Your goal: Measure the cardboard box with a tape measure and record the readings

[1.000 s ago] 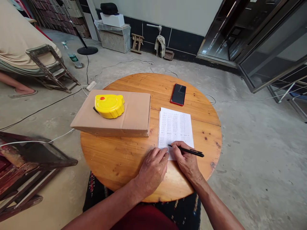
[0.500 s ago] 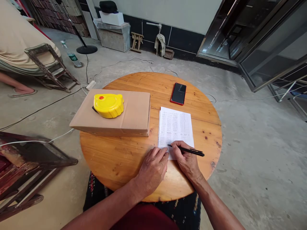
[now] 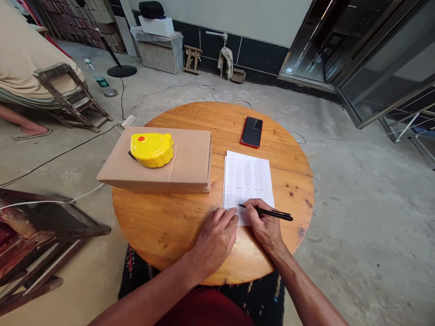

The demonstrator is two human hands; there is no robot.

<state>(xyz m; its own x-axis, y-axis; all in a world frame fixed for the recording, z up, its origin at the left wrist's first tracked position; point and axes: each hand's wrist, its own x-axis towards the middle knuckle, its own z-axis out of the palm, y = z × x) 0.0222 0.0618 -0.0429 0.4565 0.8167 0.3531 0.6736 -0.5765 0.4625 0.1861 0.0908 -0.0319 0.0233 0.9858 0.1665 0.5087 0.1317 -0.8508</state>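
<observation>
A black pen (image 3: 272,212) is pinched in my right hand (image 3: 267,226), its tip touching the lower part of a white sheet of paper (image 3: 249,170). Columns of small handwriting cover most of the sheet, too small to read. Another sheet edge shows beneath it at the left. My left hand (image 3: 217,240) is closed, its curled fingers holding down the paper's lower left edge. Both hands rest at the near side of a round wooden table (image 3: 163,226). Part of the paper's bottom edge is hidden by my hands.
On the table, a cardboard box (image 3: 190,158) bears a yellow tape measure (image 3: 152,149). A red-edged phone (image 3: 251,132) lies behind the paper. Wooden chairs (image 3: 68,97), a bottle (image 3: 102,81) and loose cables surround the table. Another person sits at the far left.
The pen tip has moved slightly to the right on the paper, and the pen's rear end has swung a little. My left hand stays in place. The view has shifted slightly.
</observation>
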